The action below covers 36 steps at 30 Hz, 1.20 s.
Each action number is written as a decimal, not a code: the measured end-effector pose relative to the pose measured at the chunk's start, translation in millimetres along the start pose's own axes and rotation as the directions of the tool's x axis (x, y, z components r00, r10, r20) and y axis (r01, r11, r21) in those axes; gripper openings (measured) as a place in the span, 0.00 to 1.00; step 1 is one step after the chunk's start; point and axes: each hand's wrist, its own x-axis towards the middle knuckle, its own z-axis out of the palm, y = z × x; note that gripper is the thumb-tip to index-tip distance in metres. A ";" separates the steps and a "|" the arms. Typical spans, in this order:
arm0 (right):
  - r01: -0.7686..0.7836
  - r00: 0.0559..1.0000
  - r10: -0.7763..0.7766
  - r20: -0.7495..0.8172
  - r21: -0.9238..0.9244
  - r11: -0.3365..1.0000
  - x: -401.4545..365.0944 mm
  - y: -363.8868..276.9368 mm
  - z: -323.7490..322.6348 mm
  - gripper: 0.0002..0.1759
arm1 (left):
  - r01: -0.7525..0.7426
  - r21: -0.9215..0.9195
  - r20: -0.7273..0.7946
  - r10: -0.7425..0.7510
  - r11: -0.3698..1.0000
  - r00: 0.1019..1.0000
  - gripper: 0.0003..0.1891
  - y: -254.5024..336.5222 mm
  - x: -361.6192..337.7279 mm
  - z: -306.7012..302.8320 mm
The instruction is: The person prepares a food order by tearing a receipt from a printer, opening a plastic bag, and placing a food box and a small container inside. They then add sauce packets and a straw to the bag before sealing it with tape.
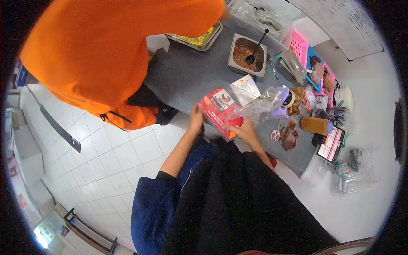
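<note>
**Two-handed hold, opposite sides**

Left hand [195, 118] and right hand [245, 129] pinch a red, rectangular, printed cardboard box [217, 112] between them; left fingertips hidden. Crumpled clear plastic bag [264, 104] just beyond the right hand. Handling judgement: light, even pressure should avoid denting; right fingers best kept clear of the plastic.

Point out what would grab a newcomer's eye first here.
The co-worker's bright orange top, filling the upper left, likely catches the eye first. Next would come the red box, held mid-view by the near edge of the table. Beyond it, the pan has a black ladle standing in it.
</note>
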 end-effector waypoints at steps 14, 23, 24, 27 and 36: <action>0.068 0.960 -0.125 -0.252 -0.224 0.972 22.6 -11.2 35.6 0.45 | 0.376 0.081 0.534 -0.359 0.923 0.766 0.20 -25.2 -8.3 13.9; 0.127 0.980 -0.193 -0.055 -0.572 0.810 36.3 3.7 44.1 0.47 | -0.415 0.568 0.034 0.484 0.711 0.874 0.26 66.5 -63.5 -17.7; 0.186 0.963 -0.259 -0.071 -0.520 0.834 36.5 8.9 44.5 0.47 | -0.547 0.593 0.004 0.677 0.591 0.736 0.27 82.5 -66.6 -12.5; 0.328 0.905 -0.413 -0.098 -0.457 0.827 31.7 27.7 38.8 0.48 | -0.704 0.699 0.348 0.801 0.125 0.487 0.24 126.4 -60.7 8.1; 0.366 0.910 -0.094 0.404 -0.676 0.640 -36.8 17.4 -88.8 0.17 | -0.443 0.278 0.309 0.357 0.852 0.881 0.14 209.0 -38.7 2.8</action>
